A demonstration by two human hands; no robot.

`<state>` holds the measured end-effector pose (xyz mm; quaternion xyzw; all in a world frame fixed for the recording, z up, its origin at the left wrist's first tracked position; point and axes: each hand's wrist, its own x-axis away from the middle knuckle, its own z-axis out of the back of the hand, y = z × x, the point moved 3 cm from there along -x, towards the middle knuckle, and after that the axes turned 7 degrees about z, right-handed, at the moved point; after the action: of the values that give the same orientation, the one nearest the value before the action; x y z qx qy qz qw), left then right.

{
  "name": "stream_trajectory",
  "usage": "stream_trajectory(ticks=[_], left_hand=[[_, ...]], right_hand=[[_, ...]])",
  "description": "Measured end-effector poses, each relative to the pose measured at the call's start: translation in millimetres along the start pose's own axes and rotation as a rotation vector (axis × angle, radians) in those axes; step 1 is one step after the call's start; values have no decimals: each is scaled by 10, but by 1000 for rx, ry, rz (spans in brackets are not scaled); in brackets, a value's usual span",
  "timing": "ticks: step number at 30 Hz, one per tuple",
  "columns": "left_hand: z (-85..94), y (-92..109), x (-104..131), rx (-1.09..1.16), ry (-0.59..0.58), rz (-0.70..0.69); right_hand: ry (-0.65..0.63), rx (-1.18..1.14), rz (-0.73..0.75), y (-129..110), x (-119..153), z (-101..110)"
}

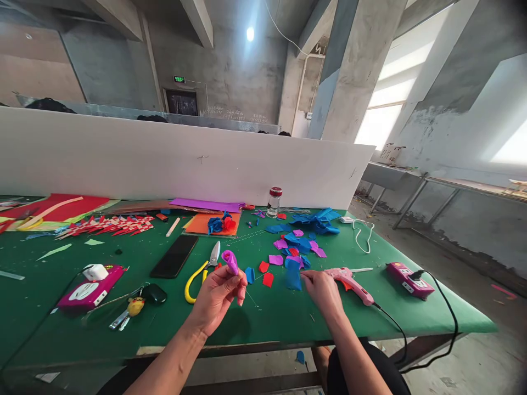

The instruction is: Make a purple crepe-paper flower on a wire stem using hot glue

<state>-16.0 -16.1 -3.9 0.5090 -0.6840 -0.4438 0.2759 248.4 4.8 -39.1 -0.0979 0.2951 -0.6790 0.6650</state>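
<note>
Above the table's front half, my left hand pinches a small purple crepe paper bud, rolled into a tube with its top upright. My right hand has its fingertips closed at the right edge of a blue crepe paper piece. Red paper pieces lie between the hands, and a smaller blue piece is just beside the left fingers. Behind them is a loose pile of purple petals and blue ones. A pink glue gun rests right of my right hand.
Yellow-handled scissors and a black phone lie left. Farther left are keys and a magenta power strip; another power strip sits right with its cable. A glass jar stands before the white partition.
</note>
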Motion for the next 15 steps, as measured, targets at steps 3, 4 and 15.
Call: stream_trajectory(ticks=[3,4,15], left_hand=[[13,0,0,62,-52,23],[12,1,0,76,-63,28],[-66,-226,-45,-196,32,68]], right_hand=[[45,122,-67,-40,10,59],[83,136,-73,-78,26,88],[33,-850,309,-1128,405,-95]])
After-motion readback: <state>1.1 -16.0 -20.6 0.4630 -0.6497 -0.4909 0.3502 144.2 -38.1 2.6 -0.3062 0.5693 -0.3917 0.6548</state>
